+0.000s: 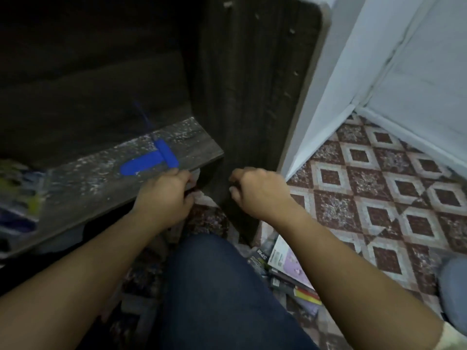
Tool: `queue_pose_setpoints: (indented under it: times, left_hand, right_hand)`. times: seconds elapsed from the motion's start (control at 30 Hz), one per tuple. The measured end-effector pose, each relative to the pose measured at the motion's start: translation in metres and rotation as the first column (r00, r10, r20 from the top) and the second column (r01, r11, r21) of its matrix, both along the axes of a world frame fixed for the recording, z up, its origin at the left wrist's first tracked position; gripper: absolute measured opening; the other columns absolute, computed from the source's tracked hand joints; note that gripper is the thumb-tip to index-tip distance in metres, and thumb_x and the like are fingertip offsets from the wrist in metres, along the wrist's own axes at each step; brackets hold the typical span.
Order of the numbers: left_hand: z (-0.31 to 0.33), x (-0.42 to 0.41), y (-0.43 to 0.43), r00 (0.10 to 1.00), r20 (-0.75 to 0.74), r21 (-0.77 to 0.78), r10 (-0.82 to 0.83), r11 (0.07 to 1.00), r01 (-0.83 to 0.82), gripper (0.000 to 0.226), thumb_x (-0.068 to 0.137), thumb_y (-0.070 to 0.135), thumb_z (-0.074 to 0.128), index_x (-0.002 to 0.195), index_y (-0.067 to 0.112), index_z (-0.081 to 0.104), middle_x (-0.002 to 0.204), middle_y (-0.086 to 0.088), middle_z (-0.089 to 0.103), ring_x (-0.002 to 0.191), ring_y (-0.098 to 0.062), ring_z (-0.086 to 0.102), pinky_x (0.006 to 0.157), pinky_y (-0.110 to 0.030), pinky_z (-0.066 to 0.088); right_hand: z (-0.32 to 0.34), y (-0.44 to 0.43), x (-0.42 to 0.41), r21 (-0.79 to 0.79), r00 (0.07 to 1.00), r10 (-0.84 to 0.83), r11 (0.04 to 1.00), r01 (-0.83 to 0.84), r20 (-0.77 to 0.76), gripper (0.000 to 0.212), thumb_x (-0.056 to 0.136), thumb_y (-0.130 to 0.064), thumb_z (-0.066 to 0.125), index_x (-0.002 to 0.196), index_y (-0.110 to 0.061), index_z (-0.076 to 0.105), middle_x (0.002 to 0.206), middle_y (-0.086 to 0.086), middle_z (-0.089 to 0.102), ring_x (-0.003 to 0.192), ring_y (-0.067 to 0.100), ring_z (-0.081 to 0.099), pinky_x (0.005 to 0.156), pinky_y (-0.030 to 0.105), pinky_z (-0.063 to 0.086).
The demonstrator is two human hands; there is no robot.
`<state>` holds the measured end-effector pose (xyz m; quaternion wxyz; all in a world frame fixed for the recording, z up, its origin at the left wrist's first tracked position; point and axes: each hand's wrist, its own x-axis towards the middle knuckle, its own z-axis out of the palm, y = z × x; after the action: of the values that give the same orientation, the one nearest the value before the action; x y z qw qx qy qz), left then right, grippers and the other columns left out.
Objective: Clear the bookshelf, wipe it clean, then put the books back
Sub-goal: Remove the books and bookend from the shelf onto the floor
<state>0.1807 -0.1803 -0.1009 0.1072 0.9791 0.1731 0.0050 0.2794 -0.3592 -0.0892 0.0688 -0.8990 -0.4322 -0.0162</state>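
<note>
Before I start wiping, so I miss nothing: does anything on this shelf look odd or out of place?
Yes. The shelf board is speckled with whitish dust or flakes, and a blue T-shaped object, no book, lies near its front edge.

A T-shaped object (151, 160) lies on the shelf board (88, 178) just beyond the left hand (164, 195). The side panel (252, 97) stands beyond the right hand (255, 190). Books (290, 269) lie on the floor nearer than that hand.
</note>
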Motion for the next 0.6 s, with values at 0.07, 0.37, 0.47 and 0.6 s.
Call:
queue_pose_setpoints:
  times: [0.07, 0.37, 0.47, 0.6]
  left_hand:
    - [0.011, -0.02, 0.018, 0.996, 0.069, -0.001, 0.053, 0.999, -0.053, 0.035, 0.087, 0.036, 0.061, 0.118, 0.021, 0.055, 0.114, -0.003, 0.057, 0.108, -0.028, 0.056, 0.089, -0.039, 0.047]
    - [0.055, -0.143, 0.106, 0.884, 0.348, 0.077, 0.313, 0.93, -0.36, 0.042, 0.082, 0.033, 0.066, 0.12, 0.017, 0.057, 0.109, -0.007, 0.06, 0.105, -0.032, 0.055, 0.087, -0.041, 0.047]
    - [0.066, -0.179, 0.128, 0.848, 0.41, 0.111, 0.334, 0.905, -0.41, 0.04, 0.081, 0.031, 0.067, 0.117, 0.015, 0.059, 0.106, -0.008, 0.061, 0.102, -0.033, 0.054, 0.086, -0.042, 0.048]
    - [0.079, -0.217, 0.149, 0.815, 0.455, 0.124, 0.359, 0.88, -0.458, 0.043, 0.083, 0.033, 0.067, 0.122, 0.017, 0.057, 0.113, -0.002, 0.057, 0.114, -0.025, 0.045, 0.093, -0.04, 0.043]
  right_hand:
    - [0.016, 0.026, -0.012, -0.007, 0.999, 0.044, 0.999, -0.044, 0.029, 0.031, 0.095, -0.039, 0.048, 0.119, -0.023, 0.058, 0.112, 0.003, 0.063, 0.102, 0.026, 0.061, 0.069, 0.032, 0.039]
    - [0.062, 0.148, -0.089, -0.013, 0.966, 0.249, 0.968, -0.249, 0.066, 0.033, 0.093, -0.039, 0.05, 0.124, -0.028, 0.055, 0.121, 0.0, 0.062, 0.107, 0.025, 0.061, 0.081, 0.035, 0.046]
    - [0.071, 0.183, -0.112, -0.023, 0.948, 0.311, 0.951, -0.31, 0.076, 0.033, 0.093, -0.038, 0.049, 0.123, -0.028, 0.055, 0.118, 0.002, 0.064, 0.106, 0.027, 0.061, 0.08, 0.035, 0.047]
    - [0.083, 0.224, -0.141, -0.008, 0.913, 0.399, 0.917, -0.4, 0.09, 0.034, 0.093, -0.038, 0.05, 0.125, -0.029, 0.056, 0.121, 0.001, 0.062, 0.108, 0.025, 0.06, 0.077, 0.032, 0.044]
